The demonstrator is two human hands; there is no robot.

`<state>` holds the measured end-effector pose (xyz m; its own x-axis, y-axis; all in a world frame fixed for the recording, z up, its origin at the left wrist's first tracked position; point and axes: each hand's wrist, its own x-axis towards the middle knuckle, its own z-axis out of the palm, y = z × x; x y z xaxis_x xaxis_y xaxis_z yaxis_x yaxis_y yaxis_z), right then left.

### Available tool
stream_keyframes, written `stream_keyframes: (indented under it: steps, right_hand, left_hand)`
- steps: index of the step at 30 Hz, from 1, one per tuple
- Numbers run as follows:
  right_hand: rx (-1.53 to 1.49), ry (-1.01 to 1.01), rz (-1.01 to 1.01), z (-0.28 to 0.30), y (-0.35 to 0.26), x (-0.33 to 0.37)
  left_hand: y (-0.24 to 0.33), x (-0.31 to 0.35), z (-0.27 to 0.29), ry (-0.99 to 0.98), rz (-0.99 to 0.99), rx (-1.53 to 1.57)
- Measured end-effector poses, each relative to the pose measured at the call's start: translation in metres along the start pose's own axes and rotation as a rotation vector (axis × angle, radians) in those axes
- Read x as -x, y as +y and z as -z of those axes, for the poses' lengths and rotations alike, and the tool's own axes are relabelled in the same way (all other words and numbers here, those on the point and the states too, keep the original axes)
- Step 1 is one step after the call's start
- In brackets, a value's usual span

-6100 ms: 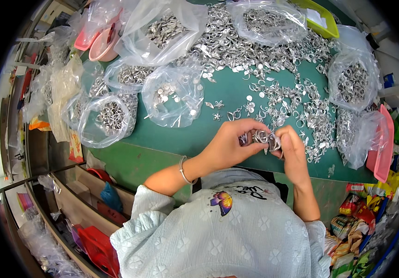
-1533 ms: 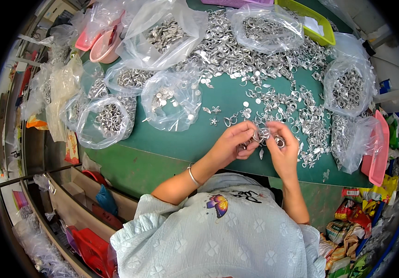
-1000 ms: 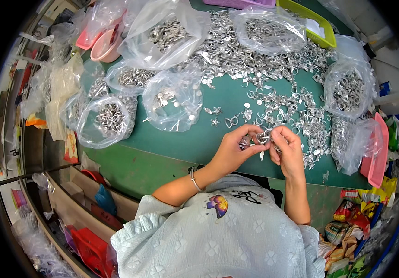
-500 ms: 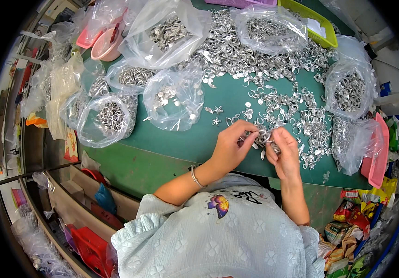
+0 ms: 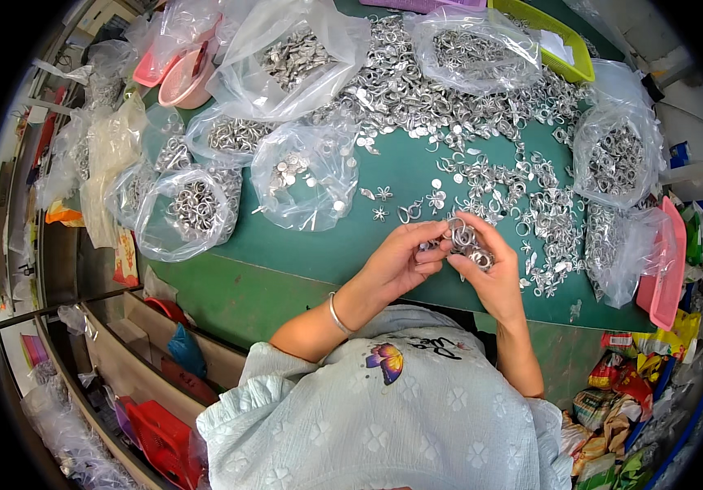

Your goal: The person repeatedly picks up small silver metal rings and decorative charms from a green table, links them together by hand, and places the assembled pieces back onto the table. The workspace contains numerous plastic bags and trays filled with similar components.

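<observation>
Head view: both hands pinching small silver metal rings over green table.

Nearest, left hand (image 5: 400, 261) and right hand (image 5: 490, 273) meeting at centre, fingertips closed on cluster of metal rings (image 5: 467, 243); likely light, stiff, slippery, best pinched by the rim. Further out on table (image 5: 327, 245), loose metal parts (image 5: 547, 220) at 2 o'clock, clear bag of rings (image 5: 192, 208) at 9, fuller bags (image 5: 294, 57) at 12.

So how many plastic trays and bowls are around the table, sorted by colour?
Pink: 3, two pink bowls at the far left, partly under bags, and a pink tray at the right
Yellow-green: 1, the yellow-green tray
Purple: 1, the purple tray, cut off at the top edge
Total: 5
</observation>
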<state>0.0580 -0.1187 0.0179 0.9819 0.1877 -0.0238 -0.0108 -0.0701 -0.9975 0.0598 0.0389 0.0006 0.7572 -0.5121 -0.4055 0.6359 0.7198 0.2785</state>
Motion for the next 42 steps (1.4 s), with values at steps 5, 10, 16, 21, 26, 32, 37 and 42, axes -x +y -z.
stream_keyframes:
  steps: [5,10,16,21,26,32,37,42]
  right_hand:
    - [-0.142,0.015,-0.247,0.011,0.005,0.000]
    - [-0.703,-0.036,-0.360,0.015,0.005,-0.004]
    - [-0.574,-0.023,-0.345,0.007,-0.004,-0.004]
    - [-0.299,0.069,-0.172,0.004,0.002,-0.001]
    - [-0.582,0.045,-0.313,0.014,0.000,-0.006]
    - [-0.679,-0.050,-0.414,0.018,0.004,-0.010]
    - [-0.709,-0.074,-0.297,0.015,0.013,-0.007]
    - [-0.857,-0.055,-0.478,0.019,0.007,-0.009]
  left_hand:
    - [-0.002,0.000,0.002,-0.086,0.069,0.068]
    - [-0.001,-0.001,0.004,-0.122,0.097,-0.006]
    - [-0.003,-0.005,0.008,-0.080,0.044,-0.013]
    - [-0.010,-0.009,0.011,-0.078,-0.023,0.038]
    - [-0.014,-0.003,0.004,0.110,-0.359,-0.406]
    - [-0.001,0.006,-0.004,-0.016,-0.502,-0.985]
    - [-0.003,0.003,-0.006,0.032,-0.411,-0.708]
    - [-0.009,0.003,0.000,-0.021,-0.737,-1.042]
